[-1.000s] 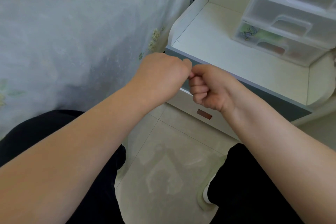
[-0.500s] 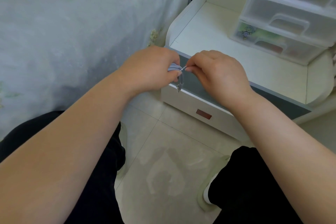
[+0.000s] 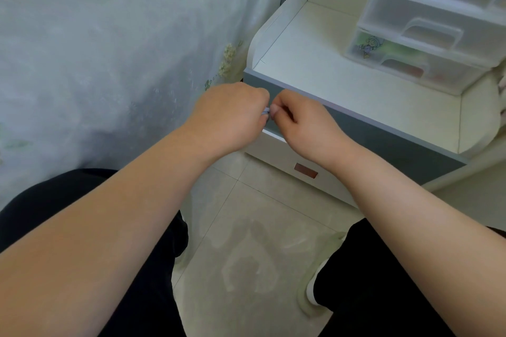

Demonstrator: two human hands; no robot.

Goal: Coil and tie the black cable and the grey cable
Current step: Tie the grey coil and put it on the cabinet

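While only a sliver of the grey cable [image 3: 266,110] is showing between my knuckles, I am holding its bundle inside my curled left hand [image 3: 232,115] and pinching at it with the thumb and fingers of my right hand [image 3: 297,123], both hands touching in front of the bedside cabinet [image 3: 342,85]. Judging by the tight bundle, the coiling looks done and I am probably working on the tie; the black cable is not showing anywhere, so I cannot tell its state. Half a second ago a loose grey end was dangling below my fingers; now it is hidden and my hands are sitting closer together. Beside me are lying the bed [image 3: 109,49] and a clear plastic drawer unit [image 3: 438,22].
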